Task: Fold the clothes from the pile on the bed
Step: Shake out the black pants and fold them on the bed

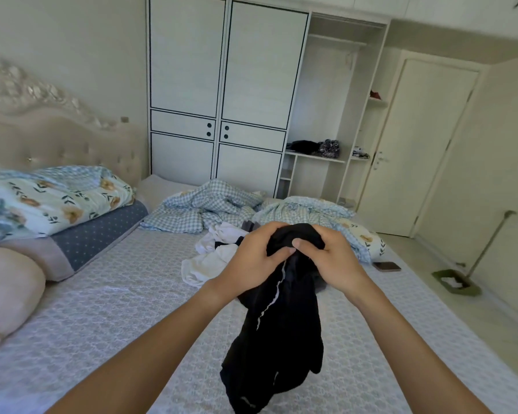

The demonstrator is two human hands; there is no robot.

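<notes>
A black garment (277, 333) with a thin white stripe hangs in the air over the bed (108, 309). My left hand (251, 259) and my right hand (331, 259) both grip its bunched top edge, close together, thumbs on the near side. Its lower end droops toward the sheet near me. Behind my hands lies the pile of clothes (213, 255), mostly white pieces with some dark ones, partly hidden by my hands and the black garment.
A crumpled blue checked duvet (210, 209) lies beyond the pile. Pillows (60, 204) are stacked at the left by the headboard. A phone (387, 266) lies at the bed's right edge. A wardrobe (228, 85) stands behind; a dustpan (456, 283) sits on the floor at right.
</notes>
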